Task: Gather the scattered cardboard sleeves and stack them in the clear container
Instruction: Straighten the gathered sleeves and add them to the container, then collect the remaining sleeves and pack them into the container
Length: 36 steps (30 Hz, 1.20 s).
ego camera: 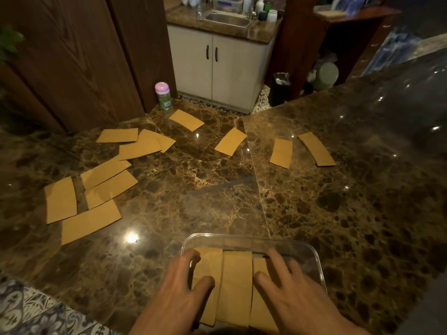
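While both hands [183, 284] [287, 284] splay fingers, gripping nothing, container [312, 257] rim nears counter [193, 189] edge.

A clear container [312, 252] is sitting at the near edge of the dark marble counter [338, 201], holding 3 cardboard sleeves [235, 286] lying flat side by side. The left hand [176, 296] is resting with spread fingers [193, 256] on the left sleeve, over the container's left rim; the right hand [290, 293] is pressing on the right sleeve. More sleeves are lying scattered across the counter: an overlapping cluster at far left [92, 209], others further back [186, 120], and 2 to the right [281, 153]. A pink-capped bottle [163, 96] is standing behind them.
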Each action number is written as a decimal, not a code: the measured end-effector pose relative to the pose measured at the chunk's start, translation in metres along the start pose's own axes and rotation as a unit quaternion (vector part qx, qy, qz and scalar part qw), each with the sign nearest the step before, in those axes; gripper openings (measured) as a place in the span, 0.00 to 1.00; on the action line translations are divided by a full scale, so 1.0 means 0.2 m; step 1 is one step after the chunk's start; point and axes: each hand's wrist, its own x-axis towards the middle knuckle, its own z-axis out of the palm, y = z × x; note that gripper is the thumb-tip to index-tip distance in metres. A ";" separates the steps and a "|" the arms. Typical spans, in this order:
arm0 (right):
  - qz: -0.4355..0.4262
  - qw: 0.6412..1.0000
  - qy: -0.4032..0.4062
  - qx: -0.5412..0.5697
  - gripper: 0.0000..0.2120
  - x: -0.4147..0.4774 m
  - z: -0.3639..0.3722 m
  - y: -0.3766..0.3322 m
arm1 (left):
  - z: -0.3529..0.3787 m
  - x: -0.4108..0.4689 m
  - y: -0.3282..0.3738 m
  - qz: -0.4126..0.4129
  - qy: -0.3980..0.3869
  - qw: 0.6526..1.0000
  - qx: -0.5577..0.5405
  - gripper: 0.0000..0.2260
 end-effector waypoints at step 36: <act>0.437 0.739 0.221 0.462 0.51 1.50 -0.90 0.60 | -1.18 0.38 -0.83 -0.371 0.262 0.888 0.071 0.44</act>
